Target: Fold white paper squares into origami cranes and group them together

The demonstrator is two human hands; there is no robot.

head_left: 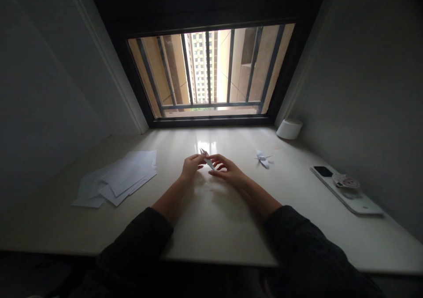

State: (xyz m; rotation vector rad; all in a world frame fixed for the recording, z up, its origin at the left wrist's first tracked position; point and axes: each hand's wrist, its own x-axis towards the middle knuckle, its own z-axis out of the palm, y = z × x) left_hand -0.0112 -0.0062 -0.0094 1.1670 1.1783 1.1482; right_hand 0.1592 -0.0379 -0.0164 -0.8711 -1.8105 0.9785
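A paper crane [262, 159] sits on the worktop [211, 232]. A pile of paper [115, 179] lies to its left. A phone [346, 192] lies to its right. A round tub [289, 128] sits behind it and to the right, by the window [211, 69].

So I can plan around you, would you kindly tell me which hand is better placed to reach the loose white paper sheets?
Left, probably: the left hand is nearer the loose white paper sheets than the right hand, though both hold the folded white paper.
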